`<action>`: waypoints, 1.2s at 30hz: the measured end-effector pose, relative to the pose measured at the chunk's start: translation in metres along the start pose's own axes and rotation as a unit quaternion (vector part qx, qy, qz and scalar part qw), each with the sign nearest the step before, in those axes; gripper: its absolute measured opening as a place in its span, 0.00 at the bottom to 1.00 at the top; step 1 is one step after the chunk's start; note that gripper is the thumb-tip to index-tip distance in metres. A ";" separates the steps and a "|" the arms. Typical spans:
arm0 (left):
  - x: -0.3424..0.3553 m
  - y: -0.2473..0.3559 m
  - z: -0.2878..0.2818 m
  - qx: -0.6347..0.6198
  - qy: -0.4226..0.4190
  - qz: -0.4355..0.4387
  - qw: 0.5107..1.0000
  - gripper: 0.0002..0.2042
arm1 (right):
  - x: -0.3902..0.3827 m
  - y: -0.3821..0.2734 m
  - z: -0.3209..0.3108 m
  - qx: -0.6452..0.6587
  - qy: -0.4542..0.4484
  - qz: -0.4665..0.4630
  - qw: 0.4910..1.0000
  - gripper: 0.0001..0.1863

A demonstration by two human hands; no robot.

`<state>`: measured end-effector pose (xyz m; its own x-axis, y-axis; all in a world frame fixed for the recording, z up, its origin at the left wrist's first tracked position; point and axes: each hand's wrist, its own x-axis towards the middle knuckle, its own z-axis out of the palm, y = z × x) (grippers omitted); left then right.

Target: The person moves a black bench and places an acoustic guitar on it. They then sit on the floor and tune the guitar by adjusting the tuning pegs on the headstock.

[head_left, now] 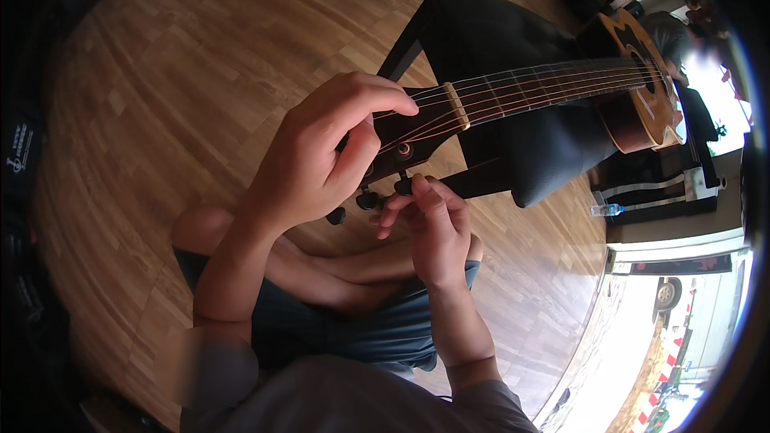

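Note:
An acoustic guitar [664,106] lies across a black padded bench [553,148], its neck pointing toward me and its strings facing up. The dark headstock [391,162] juts past the bench edge, just before the pale nut [457,106]. My left hand [325,144] is wrapped over the headstock, index finger and thumb by the strings; its other fingers are hidden. Below it, my right hand [437,220] pinches a black tuning peg [403,185] between thumb and index finger. Two more black pegs [368,199] stick out beside it.
I sit cross-legged on a wood-patterned floor [216,40]. A plastic bottle [607,210] lies near the wall at the right. Beyond a bright doorway at the lower right are a vehicle wheel [667,294] and red-and-white tape. Another person [667,36] is partly visible behind the guitar.

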<state>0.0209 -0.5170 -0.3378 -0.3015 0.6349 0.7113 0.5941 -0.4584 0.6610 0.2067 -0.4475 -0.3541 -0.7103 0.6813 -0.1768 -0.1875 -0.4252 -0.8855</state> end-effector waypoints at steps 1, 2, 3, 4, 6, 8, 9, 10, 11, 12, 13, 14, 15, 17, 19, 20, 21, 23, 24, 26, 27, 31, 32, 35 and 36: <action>0.000 0.000 0.000 -0.001 -0.002 -0.002 1.000 0.17 | -0.002 0.002 -0.003 -0.010 -0.013 -0.007 1.000 0.10; 0.000 -0.001 0.000 -0.002 -0.005 -0.003 1.000 0.17 | -0.003 0.006 -0.002 -0.089 0.028 -0.092 0.991 0.10; 0.001 -0.001 0.000 0.002 -0.005 0.001 1.000 0.17 | -0.005 0.012 0.000 -0.168 0.068 -0.175 0.968 0.10; 0.001 -0.001 0.001 0.005 -0.005 0.006 1.000 0.17 | -0.005 0.016 0.002 -0.243 0.108 -0.256 0.929 0.11; 0.000 -0.002 0.001 0.014 -0.003 0.010 1.000 0.17 | -0.002 0.013 0.004 -0.369 0.095 -0.364 0.850 0.16; 0.000 -0.003 0.000 0.019 -0.001 0.011 1.000 0.16 | 0.002 0.013 -0.002 -0.470 0.082 -0.402 0.782 0.18; 0.000 -0.005 0.001 0.018 0.011 0.018 1.000 0.16 | 0.003 0.011 0.000 -0.461 0.073 -0.395 0.792 0.12; -0.001 -0.007 0.002 0.017 0.023 0.024 0.999 0.17 | 0.002 0.010 0.000 -0.371 0.052 -0.304 0.876 0.11; -0.001 -0.008 0.004 0.015 0.035 0.031 0.999 0.17 | 0.000 0.009 -0.001 -0.273 0.031 -0.207 0.939 0.10; 0.000 -0.007 0.003 0.010 0.023 0.022 0.999 0.15 | -0.002 0.007 -0.002 -0.168 0.008 -0.105 0.980 0.10; 0.000 -0.005 0.002 0.006 0.011 0.013 1.000 0.14 | -0.004 0.004 -0.006 -0.167 -0.037 -0.085 0.982 0.13; 0.000 -0.003 0.000 0.004 -0.001 0.003 1.000 0.13 | -0.005 0.005 -0.005 -0.182 -0.010 -0.125 0.975 0.12; 0.000 -0.002 0.000 0.008 -0.002 0.005 1.000 0.13 | -0.006 0.007 -0.005 -0.197 0.018 -0.165 0.966 0.12; 0.001 -0.002 0.001 0.014 -0.004 0.008 1.000 0.12 | -0.006 0.005 -0.005 -0.289 0.079 -0.237 0.924 0.11; -0.001 -0.002 0.000 0.021 -0.001 0.010 1.000 0.11 | -0.003 0.003 -0.006 -0.391 0.070 -0.335 0.854 0.13; -0.001 -0.002 0.000 0.023 -0.001 0.012 1.000 0.11 | -0.002 0.002 -0.006 -0.439 0.067 -0.381 0.811 0.15; -0.001 -0.002 0.000 0.021 0.002 0.012 1.000 0.11 | 0.000 -0.004 -0.009 -0.494 0.036 -0.413 0.764 0.19; 0.000 -0.001 0.001 0.018 0.007 0.013 1.000 0.11 | -0.001 -0.006 -0.002 -0.509 0.053 -0.421 0.749 0.16; 0.000 -0.002 0.002 0.016 0.016 0.018 1.000 0.12 | -0.001 -0.006 0.001 -0.515 0.061 -0.425 0.742 0.14; 0.000 -0.005 0.005 0.012 0.035 0.028 0.999 0.16 | -0.001 -0.004 0.003 -0.517 0.070 -0.416 0.745 0.12; 0.000 -0.006 0.005 0.012 0.036 0.028 0.999 0.16 | -0.001 -0.003 0.003 -0.518 0.074 -0.412 0.746 0.11; 0.002 -0.005 0.006 0.004 0.032 0.024 0.999 0.16 | -0.006 0.003 -0.003 -0.224 0.043 -0.132 0.965 0.11; 0.001 -0.005 0.006 0.004 0.030 0.019 0.999 0.16 | -0.006 0.004 -0.003 -0.296 0.066 -0.193 0.933 0.12; 0.001 -0.001 0.003 0.009 0.005 0.009 1.000 0.11 | -0.004 0.007 -0.001 -0.455 0.101 -0.350 0.812 0.11; 0.001 -0.002 0.004 0.010 0.005 0.008 1.000 0.11 | -0.001 0.005 -0.002 -0.478 0.093 -0.391 0.781 0.10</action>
<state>0.0223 -0.5131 -0.3392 -0.2994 0.6204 0.7249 0.6138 -0.4564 0.6442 0.2075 -0.4490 -0.3597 -0.5044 0.6230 0.5979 0.1411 0.7426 -0.6547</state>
